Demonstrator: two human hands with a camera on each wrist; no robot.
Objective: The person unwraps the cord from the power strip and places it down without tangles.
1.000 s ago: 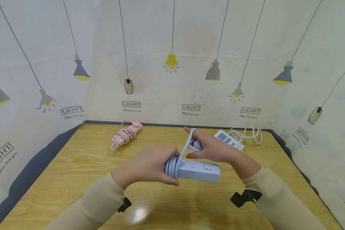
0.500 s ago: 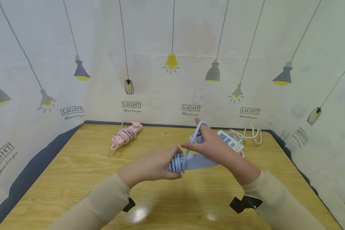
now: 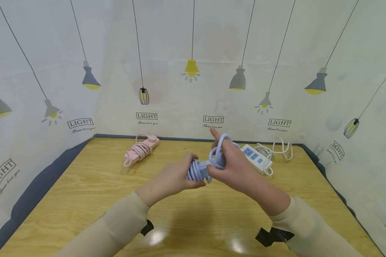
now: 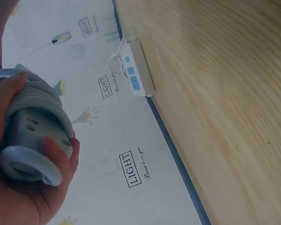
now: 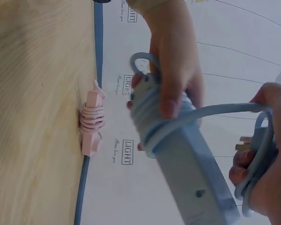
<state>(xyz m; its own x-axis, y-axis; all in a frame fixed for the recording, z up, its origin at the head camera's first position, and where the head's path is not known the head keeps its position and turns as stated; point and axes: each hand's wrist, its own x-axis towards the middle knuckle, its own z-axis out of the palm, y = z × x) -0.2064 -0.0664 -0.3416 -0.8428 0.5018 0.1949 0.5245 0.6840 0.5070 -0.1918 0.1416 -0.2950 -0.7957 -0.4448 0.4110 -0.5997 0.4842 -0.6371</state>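
A light blue power strip (image 5: 192,173) is held in the air above the table, its cord (image 3: 197,172) wound in several turns round one end. My left hand (image 3: 175,176) grips the strip over these turns, the thumb pressing on the cord in the right wrist view. Off to the right, my right hand (image 3: 239,167) holds the blue plug (image 5: 261,143) and a loop of the free cord. Metal prongs show beside its curled fingers, and a length of cord runs between the two hands. In the head view the strip's far end is hidden behind the right hand.
On the wooden table (image 3: 83,200), a pink power strip (image 3: 152,142) wrapped in its own cord lies at the back left. A white power strip (image 3: 254,159) with a loose white cord (image 3: 287,151) sits at the back right. Lamp-printed cloth (image 3: 180,96) stands behind.
Both hands have risen away from the table's front edge. The blue power strip has turned, its uncovered end going from plain view to behind the right hand. The right hand's cord loop has shifted.
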